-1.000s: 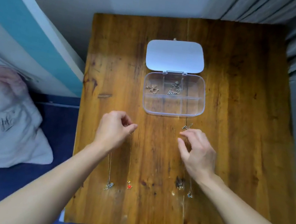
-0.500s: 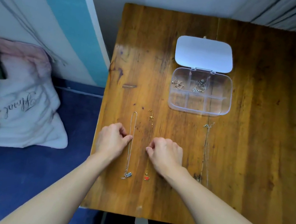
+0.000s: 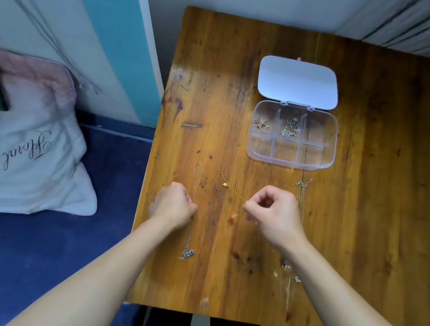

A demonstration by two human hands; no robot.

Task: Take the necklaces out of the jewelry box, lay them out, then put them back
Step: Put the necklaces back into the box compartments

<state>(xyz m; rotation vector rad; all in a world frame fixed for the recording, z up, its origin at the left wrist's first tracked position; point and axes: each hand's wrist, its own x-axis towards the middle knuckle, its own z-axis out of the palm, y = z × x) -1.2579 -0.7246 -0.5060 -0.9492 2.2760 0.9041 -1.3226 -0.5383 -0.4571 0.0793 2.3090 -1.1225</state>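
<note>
Since half a second ago the right hand [image 3: 274, 217] has lifted up and swung right, dragging the gold necklace [image 3: 232, 191] with it — the chain is pinched between thumb and fingertip, and the red pendant [image 3: 232, 218] now dangles blurry just off the wood instead of lying flat. Its far end with the gold clasp still rests on the table [image 3: 369, 215].

Left hand [image 3: 174, 207] is curled tight at the silver necklace [image 3: 195, 185], fingers closed on the chain about midway; its pendant lies nearer, by the wrist.

Further right, another silver chain [image 3: 301, 196] lies stretched out, partly hidden by the right arm. At the far side, the clear box [image 3: 330, 141] sits open with two pieces left in its far compartments.

Risk as I see it: lifting both thin chains at once could swing the gold one across its neighbours and snag — or knot it up.
</note>
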